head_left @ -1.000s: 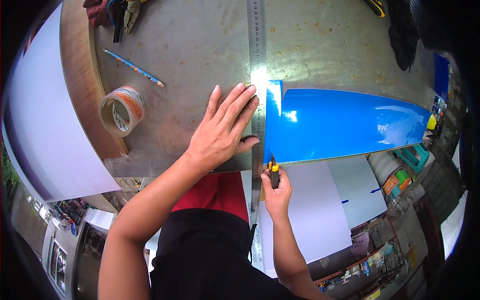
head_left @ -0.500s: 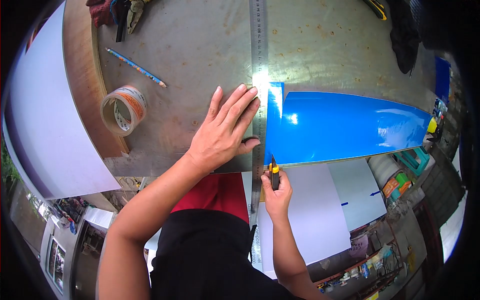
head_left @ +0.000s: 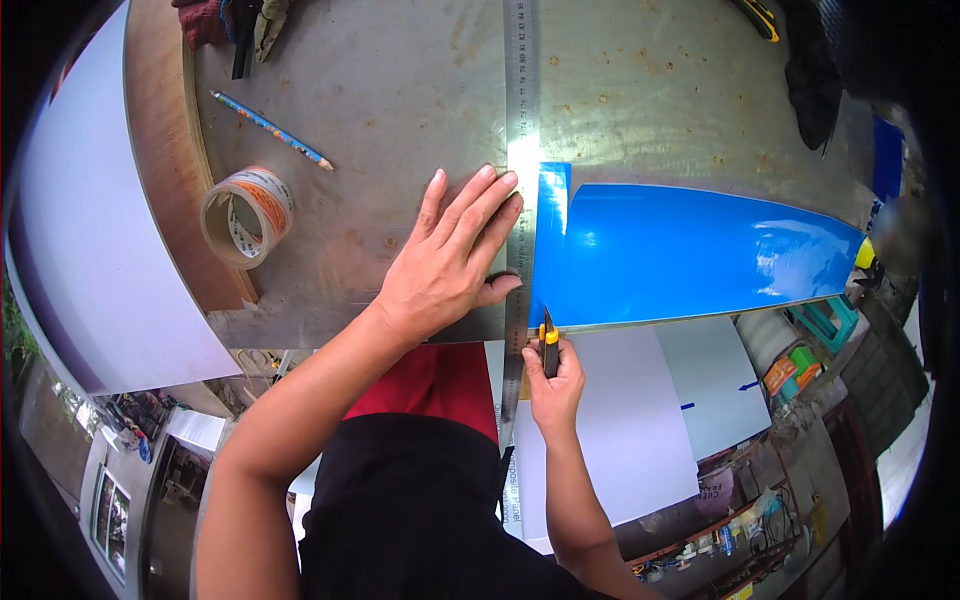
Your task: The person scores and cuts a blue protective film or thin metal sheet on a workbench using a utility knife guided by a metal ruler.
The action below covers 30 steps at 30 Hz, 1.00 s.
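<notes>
My left hand [head_left: 450,250] lies flat with its fingers spread, the fingertips and thumb at the left edge of a long steel ruler [head_left: 521,120]. The ruler runs from the top of the view down past the table's front edge. Just right of it lies a glossy blue sheet [head_left: 670,250], with a narrow flap at its left end. My right hand [head_left: 556,385] is closed around a black and yellow utility knife [head_left: 549,350]. The knife's blade points away from me, over the sheet's lower left corner beside the ruler.
On the metal table [head_left: 400,120] are a tape roll [head_left: 247,218], a blue pencil [head_left: 272,130] and pliers [head_left: 268,30]. A black cloth [head_left: 810,80] and a yellow-black tool [head_left: 757,18] lie at the back right. White panels [head_left: 610,430] are below the table's front edge.
The ruler and left hand appear very slightly farther right in the view. The knife is in nearly the same place, and both hands keep their pose.
</notes>
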Each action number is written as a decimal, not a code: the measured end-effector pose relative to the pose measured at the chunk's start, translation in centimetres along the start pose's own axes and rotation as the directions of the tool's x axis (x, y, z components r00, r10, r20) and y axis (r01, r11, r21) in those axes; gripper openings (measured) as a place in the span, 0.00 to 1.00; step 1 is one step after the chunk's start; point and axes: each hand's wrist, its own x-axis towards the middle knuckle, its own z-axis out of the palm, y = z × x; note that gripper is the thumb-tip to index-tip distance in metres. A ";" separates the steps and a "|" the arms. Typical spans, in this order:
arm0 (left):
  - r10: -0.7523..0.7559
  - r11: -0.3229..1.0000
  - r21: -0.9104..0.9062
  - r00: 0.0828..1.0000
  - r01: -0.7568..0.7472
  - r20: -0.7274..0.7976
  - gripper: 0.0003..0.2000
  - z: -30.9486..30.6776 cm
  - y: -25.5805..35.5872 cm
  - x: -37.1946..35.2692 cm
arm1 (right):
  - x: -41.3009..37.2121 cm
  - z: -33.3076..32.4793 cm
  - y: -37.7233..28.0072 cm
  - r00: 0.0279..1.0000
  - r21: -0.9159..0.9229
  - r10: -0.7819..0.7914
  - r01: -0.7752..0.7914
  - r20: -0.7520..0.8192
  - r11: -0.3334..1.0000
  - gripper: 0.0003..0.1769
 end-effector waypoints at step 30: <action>0.045 0.997 0.057 0.999 -0.046 0.020 0.51 -0.1 -0.1 -0.4 | 1.4 1.0 1.6 0.988 0.167 -0.151 0.155 -0.040 0.974 0.08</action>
